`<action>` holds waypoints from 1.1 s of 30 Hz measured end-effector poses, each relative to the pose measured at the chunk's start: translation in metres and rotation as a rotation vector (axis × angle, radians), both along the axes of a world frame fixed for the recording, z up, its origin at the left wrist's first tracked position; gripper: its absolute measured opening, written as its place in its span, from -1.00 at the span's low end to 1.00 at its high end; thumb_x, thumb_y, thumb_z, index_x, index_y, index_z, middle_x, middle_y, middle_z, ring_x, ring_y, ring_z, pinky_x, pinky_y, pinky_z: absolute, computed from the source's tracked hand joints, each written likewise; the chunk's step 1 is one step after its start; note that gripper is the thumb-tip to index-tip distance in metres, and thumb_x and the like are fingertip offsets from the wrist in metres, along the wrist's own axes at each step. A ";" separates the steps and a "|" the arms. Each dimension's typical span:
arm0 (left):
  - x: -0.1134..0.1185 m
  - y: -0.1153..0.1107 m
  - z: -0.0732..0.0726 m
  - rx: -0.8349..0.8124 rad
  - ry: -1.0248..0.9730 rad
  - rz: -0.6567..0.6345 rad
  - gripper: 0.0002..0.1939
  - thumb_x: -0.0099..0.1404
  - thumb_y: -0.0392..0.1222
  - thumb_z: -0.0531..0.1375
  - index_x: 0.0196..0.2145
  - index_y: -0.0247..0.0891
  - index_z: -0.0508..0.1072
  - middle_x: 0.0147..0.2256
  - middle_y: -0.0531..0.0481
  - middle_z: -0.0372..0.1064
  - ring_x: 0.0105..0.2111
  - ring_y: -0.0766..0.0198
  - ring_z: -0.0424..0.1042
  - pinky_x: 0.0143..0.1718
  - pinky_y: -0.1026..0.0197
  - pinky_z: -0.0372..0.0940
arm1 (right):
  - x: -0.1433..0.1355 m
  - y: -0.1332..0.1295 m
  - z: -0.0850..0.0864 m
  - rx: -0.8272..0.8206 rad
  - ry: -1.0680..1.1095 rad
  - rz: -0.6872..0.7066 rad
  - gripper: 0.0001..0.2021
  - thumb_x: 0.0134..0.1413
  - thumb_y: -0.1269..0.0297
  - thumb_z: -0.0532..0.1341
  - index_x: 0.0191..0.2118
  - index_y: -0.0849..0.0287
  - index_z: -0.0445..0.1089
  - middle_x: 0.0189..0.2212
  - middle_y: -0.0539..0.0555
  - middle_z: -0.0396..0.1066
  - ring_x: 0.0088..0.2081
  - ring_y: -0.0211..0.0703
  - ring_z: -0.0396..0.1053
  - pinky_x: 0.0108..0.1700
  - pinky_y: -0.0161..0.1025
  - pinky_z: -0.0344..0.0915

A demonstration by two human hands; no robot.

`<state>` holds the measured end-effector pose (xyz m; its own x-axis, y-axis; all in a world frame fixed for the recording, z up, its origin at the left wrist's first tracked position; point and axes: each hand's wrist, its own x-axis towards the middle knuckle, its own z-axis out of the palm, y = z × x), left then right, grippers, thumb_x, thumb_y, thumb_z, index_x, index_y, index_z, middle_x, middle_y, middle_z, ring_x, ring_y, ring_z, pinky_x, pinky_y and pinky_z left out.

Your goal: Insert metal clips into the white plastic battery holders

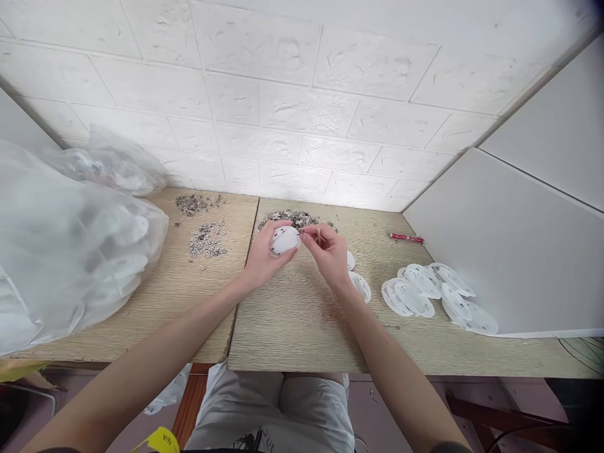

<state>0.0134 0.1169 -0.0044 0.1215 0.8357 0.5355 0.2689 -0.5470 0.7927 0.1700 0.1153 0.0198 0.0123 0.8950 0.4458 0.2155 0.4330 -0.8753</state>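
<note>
A round white disc [285, 240] with small dark marks is held by my left hand [267, 257], thumb and fingers on its edges. My right hand [326, 249] is pinched at the disc's right edge; what sits between its fingertips is too small to make out. A thin tan stick [319, 236] shows among the right hand's fingers. Just behind the disc lies a heap of small metal pieces [298, 218]. Beside my right wrist, a white disc [360, 287] and part of another rest on the table.
Several white discs [408, 296] lie at the right, with a red pen-like object [406, 238] behind them. Two piles of small parts [208, 240] are on the left table [189, 302]. A large clear bag [70, 251] of white pieces fills the far left.
</note>
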 end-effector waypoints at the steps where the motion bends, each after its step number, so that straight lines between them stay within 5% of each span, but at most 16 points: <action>1: 0.000 0.000 0.000 0.003 0.005 -0.001 -0.54 0.17 -0.19 0.26 0.02 -0.17 0.29 -0.03 -0.10 0.33 -0.04 0.17 0.39 -0.07 0.11 0.34 | -0.001 -0.001 0.000 0.023 -0.022 -0.004 -0.90 0.05 0.25 0.25 -0.34 0.14 0.48 -0.46 -0.02 0.32 -0.51 -0.33 0.09 -0.47 -0.31 0.09; 16: 0.001 0.000 0.000 0.022 0.083 0.023 -0.53 0.16 -0.22 0.25 0.03 -0.19 0.29 -0.01 -0.12 0.37 -0.05 0.15 0.41 -0.07 0.09 0.36 | -0.007 -0.006 0.001 0.130 -0.162 -0.098 -0.92 0.09 0.35 0.22 -0.34 0.14 0.48 -0.46 -0.01 0.36 -0.49 -0.30 0.18 -0.45 -0.30 0.16; 33: -0.001 0.000 -0.003 0.027 0.101 -0.015 -0.59 0.20 -0.11 0.24 -0.01 -0.18 0.29 -0.05 -0.13 0.40 -0.14 0.16 0.43 -0.15 0.11 0.36 | -0.004 -0.004 -0.001 0.081 -0.198 -0.044 -0.89 0.12 0.31 0.19 -0.35 0.14 0.46 -0.44 0.00 0.38 -0.49 -0.28 0.17 -0.43 -0.28 0.15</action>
<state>0.0128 0.1164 -0.0069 0.1878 0.8187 0.5427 0.3383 -0.5726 0.7468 0.1656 0.1116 0.0187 -0.0439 0.8567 0.5140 0.3999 0.4865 -0.7768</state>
